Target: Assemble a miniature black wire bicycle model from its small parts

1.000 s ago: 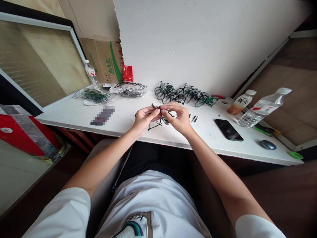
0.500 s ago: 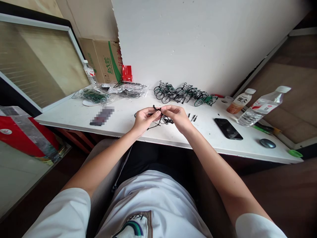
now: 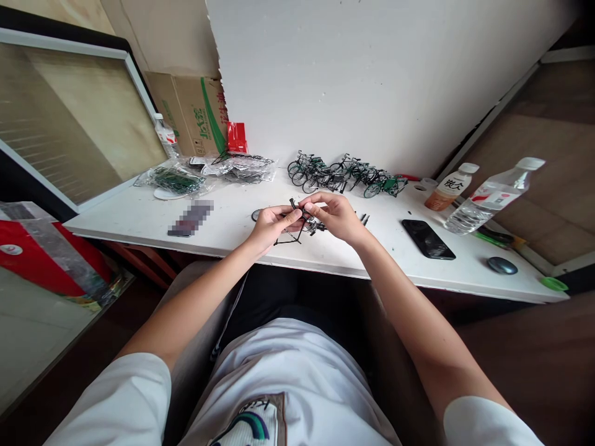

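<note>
Black wire bicycle frame (image 3: 297,226), now lifted slightly toward the finished model bicycles (image 3: 344,174), stays pinched by left hand (image 3: 272,224) and right hand (image 3: 335,217).

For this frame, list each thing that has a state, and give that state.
left hand: pinching the black bicycle frame
right hand: pinching the same frame
black phone: flat, screen dark
clear water bottle: capped, leaning over
tea bottle: capped
model bicycles: assembled, standing in a row

White table (image 3: 139,217): model bikes (image 3: 344,173), phone (image 3: 427,240), bottles (image 3: 488,198), mouse (image 3: 502,266), bags (image 3: 209,173).
</note>
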A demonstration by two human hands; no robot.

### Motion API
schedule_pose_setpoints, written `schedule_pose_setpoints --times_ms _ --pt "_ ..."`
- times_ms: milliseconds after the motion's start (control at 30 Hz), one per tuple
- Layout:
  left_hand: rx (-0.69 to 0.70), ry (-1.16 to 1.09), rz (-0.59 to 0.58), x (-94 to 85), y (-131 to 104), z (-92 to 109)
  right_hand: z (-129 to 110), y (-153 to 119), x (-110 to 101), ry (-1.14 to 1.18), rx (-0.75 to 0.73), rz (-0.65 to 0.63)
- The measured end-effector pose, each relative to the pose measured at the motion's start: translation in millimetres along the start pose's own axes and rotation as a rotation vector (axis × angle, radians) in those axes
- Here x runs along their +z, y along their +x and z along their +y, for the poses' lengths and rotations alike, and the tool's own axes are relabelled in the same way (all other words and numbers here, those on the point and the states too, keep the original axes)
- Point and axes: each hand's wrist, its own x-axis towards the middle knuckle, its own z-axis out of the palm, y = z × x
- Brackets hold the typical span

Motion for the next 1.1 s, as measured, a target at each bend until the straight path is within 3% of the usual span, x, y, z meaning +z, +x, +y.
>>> schedule_pose_setpoints --times_ms 200,667,1100 --pt "-0.024 -0.042 -0.008 1.4 -0.8 -0.6 1.8 -0.6 4.4 -0.151 -0.097 0.069" --pt "-0.106 -0.153 0.023 10.6 -3.1 4.4 0.6 -1.8 10.1 -0.227 -0.131 0.18" --pt "-0.196 -0.214 0.013 8.3 -3.4 5.4 -1.7 -2.8 12.0 -0.136 -0.078 0.153"
